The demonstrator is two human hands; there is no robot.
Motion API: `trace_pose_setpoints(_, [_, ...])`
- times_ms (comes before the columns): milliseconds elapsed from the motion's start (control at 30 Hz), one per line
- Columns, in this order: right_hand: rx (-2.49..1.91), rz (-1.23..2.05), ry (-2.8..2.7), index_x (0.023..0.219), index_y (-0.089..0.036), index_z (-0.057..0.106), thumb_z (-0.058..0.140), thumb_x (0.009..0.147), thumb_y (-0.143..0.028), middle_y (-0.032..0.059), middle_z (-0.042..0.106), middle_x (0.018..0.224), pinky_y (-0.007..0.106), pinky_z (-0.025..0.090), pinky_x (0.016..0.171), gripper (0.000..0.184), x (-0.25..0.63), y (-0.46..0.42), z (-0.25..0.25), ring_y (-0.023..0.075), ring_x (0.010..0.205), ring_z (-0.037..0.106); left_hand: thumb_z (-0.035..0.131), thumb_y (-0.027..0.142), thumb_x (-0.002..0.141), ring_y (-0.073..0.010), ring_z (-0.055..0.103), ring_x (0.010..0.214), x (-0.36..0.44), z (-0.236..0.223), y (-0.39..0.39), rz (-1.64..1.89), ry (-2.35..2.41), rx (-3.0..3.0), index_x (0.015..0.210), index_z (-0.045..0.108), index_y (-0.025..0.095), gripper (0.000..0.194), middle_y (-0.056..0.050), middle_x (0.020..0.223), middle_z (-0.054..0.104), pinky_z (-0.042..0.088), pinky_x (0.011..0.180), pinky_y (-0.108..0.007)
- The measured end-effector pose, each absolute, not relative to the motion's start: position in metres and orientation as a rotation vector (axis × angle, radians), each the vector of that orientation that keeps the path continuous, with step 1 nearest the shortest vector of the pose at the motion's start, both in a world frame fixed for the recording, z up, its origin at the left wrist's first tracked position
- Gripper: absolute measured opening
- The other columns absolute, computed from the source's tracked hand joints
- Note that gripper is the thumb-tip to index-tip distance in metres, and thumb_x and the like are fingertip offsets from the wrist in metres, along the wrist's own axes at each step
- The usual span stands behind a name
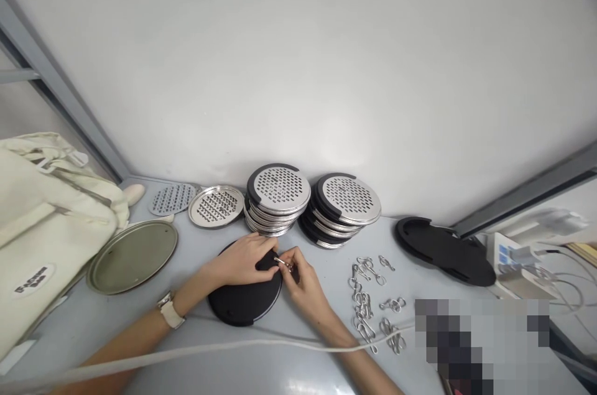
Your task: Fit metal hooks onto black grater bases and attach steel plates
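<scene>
A round black disc (240, 305) with a silver rim edge lies on the grey table in front of me. My left hand (247, 263) is closed over its upper edge, fingers gripping the black rim. At that edge my right hand (298, 275) pinches a small metal snap hook (282, 262), its tip against the disc. Fingers hide part of the hook, so I cannot tell whether it passes through the disc. To the right of my right hand, several loose metal snap hooks (362, 305) are scattered on the table.
Behind the disc stand two stacks of round graters (282, 188) (351, 197) with black rim pieces. Two loose grater plates (216, 207) and a greenish round tray (133, 257) lie left, beside a cream backpack (51, 214). Black holders (443, 252) lie right. A white cable (224, 345) crosses the foreground.
</scene>
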State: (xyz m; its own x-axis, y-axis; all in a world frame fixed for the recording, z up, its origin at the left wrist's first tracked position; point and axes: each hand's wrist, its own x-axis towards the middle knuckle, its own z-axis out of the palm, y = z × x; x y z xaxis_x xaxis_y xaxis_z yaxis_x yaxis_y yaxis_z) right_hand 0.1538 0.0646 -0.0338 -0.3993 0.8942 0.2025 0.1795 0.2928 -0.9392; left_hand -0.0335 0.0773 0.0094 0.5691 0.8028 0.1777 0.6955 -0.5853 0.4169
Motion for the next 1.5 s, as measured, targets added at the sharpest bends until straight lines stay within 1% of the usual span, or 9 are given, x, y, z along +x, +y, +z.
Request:
trace_pose_setpoints(67, [-0.988, 1.137, -1.771, 0.086, -0.02, 0.048, 0.046, 0.092, -0.028, 0.0009, 0.057, 0.082, 0.024, 0.042, 0.069, 0.01, 0.1534, 0.0642, -0.0346, 0.0134, 0.074, 0.053, 0.054, 0.025, 0.084, -0.0186, 0.055, 0.081, -0.034, 0.0087, 0.0766, 0.48, 1.184, 2.549, 0.091, 0.048, 0.02, 0.011, -0.001, 0.084, 0.058, 0.039, 0.073, -0.027])
trace_pose_setpoints(200, [-1.039, 1.09, -1.771, 0.083, -0.019, 0.049, 0.047, 0.092, -0.029, 0.0008, 0.057, 0.08, 0.025, 0.042, 0.068, 0.013, 0.153, 0.064, -0.0347, 0.0138, 0.073, 0.052, 0.051, 0.023, 0.086, -0.0173, 0.054, 0.079, -0.0342, 0.0084, 0.0754, 0.457, 1.139, 2.615, 0.087, 0.048, 0.019, 0.005, -0.001, 0.084, 0.057, 0.039, 0.074, -0.027])
trace_pose_setpoints(400, [-1.068, 0.965, -1.782, 0.081, -0.018, 0.056, 0.05, 0.09, -0.026, 0.0038, 0.057, 0.083, 0.028, 0.043, 0.073, 0.013, 0.1542, 0.0658, -0.0358, 0.0164, 0.08, 0.054, 0.051, 0.023, 0.087, -0.0181, 0.055, 0.085, -0.0337, 0.0094, 0.074, 0.479, 1.158, 2.627, 0.099, 0.049, 0.018, 0.013, -0.003, 0.093, 0.056, 0.042, 0.077, -0.027])
trace_pose_setpoints(467, [-1.076, 0.968, -1.771, 0.084, -0.018, 0.058, 0.049, 0.091, -0.026, 0.0049, 0.059, 0.086, 0.028, 0.044, 0.075, 0.014, 0.1543, 0.066, -0.0358, 0.0173, 0.082, 0.055, 0.051, 0.023, 0.086, -0.0202, 0.054, 0.09, -0.0336, 0.0091, 0.0741, 0.507, 1.153, 2.674, 0.102, 0.05, 0.017, 0.018, -0.006, 0.098, 0.055, 0.044, 0.081, -0.03])
trace_pose_setpoints(567, [-1.062, 1.006, -1.753, 0.096, -0.018, 0.059, 0.047, 0.091, -0.025, 0.005, 0.061, 0.087, 0.029, 0.045, 0.077, 0.014, 0.154, 0.0657, -0.0351, 0.0172, 0.082, 0.057, 0.053, 0.023, 0.085, -0.0227, 0.051, 0.098, -0.0338, 0.0075, 0.0751, 0.572, 1.111, 2.722, 0.107, 0.05, 0.015, 0.023, -0.008, 0.102, 0.055, 0.044, 0.088, -0.034])
trace_pose_setpoints(700, [-1.038, 1.026, -1.778, 0.107, -0.019, 0.057, 0.048, 0.09, -0.023, 0.0035, 0.061, 0.086, 0.027, 0.045, 0.076, 0.02, 0.1542, 0.0653, -0.0339, 0.016, 0.08, 0.057, 0.052, 0.022, 0.086, -0.0221, 0.052, 0.097, -0.0345, 0.0041, 0.0766, 0.601, 1.08, 2.729, 0.109, 0.051, 0.015, 0.024, -0.008, 0.099, 0.057, 0.045, 0.088, -0.036])
trace_pose_setpoints(967, [-1.052, 1.079, -1.801, 0.105, -0.018, 0.058, 0.047, 0.091, -0.024, 0.002, 0.061, 0.081, 0.026, 0.045, 0.072, 0.019, 0.1558, 0.0624, -0.0321, 0.0152, 0.074, 0.056, 0.052, 0.023, 0.086, -0.0229, 0.051, 0.099, -0.0344, 0.0046, 0.0764, 0.623, 1.07, 2.728, 0.106, 0.052, 0.013, 0.022, -0.009, 0.102, 0.058, 0.045, 0.09, -0.037])
trace_pose_setpoints(1333, [-1.044, 1.123, -1.789, 0.091, -0.019, 0.053, 0.044, 0.093, -0.028, 0.0014, 0.06, 0.082, 0.024, 0.043, 0.07, 0.013, 0.1551, 0.0617, -0.0345, 0.0137, 0.073, 0.055, 0.05, 0.021, 0.088, -0.0199, 0.056, 0.09, -0.0354, 0.0037, 0.0757, 0.726, 0.969, 2.739, 0.108, 0.056, 0.014, 0.022, -0.008, 0.094, 0.064, 0.047, 0.083, -0.032])
trace_pose_setpoints(1500, [-1.043, 1.181, -1.745, 0.088, -0.019, 0.051, 0.046, 0.093, -0.03, -0.001, 0.058, 0.077, 0.023, 0.042, 0.068, 0.013, 0.155, 0.0616, -0.0329, 0.0127, 0.07, 0.054, 0.05, 0.023, 0.09, -0.0185, 0.058, 0.088, -0.037, 0.0009, 0.0759, 0.735, 0.968, 2.737, 0.11, 0.056, 0.015, 0.022, -0.007, 0.094, 0.065, 0.047, 0.08, -0.03])
